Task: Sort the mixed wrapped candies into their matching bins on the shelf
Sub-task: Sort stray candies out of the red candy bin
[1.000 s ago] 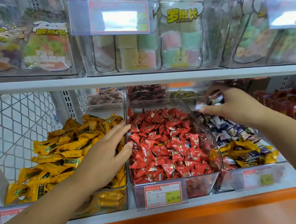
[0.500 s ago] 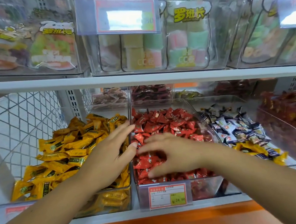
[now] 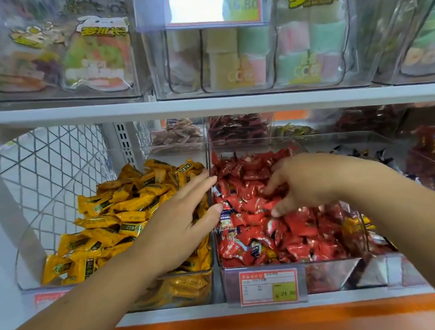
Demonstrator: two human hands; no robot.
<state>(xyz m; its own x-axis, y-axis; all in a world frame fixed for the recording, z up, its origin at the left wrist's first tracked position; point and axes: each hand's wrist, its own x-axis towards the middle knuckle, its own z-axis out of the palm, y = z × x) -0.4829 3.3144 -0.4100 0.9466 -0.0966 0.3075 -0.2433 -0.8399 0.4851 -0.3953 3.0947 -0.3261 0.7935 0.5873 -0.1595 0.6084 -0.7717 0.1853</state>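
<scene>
Right now the left hand (image 3: 182, 222) is lying flat on the yellow candies (image 3: 115, 224) at the right edge of the left bin (image 3: 186, 289). Its fingers (image 3: 199, 185) are straight and close together, and its thumb is reaching over the divider to the red candies (image 3: 299, 234). The right hand (image 3: 301, 183) is hanging over the middle bin (image 3: 330, 274), near its back edge. Its fingers (image 3: 274, 183) are curling down into the red pile with the thumb just below them; whether they are pinching a piece I cannot tell. A few blue-and-white candies (image 3: 226, 215) are lying among the red ones by the middle bin's left wall. Yellow pieces are showing through the wall of the right bin (image 3: 365, 227). All three bins are sitting at the front edge of the shelf (image 3: 252, 306), and a price tag (image 3: 268, 287) is hanging on the middle bin's front.
</scene>
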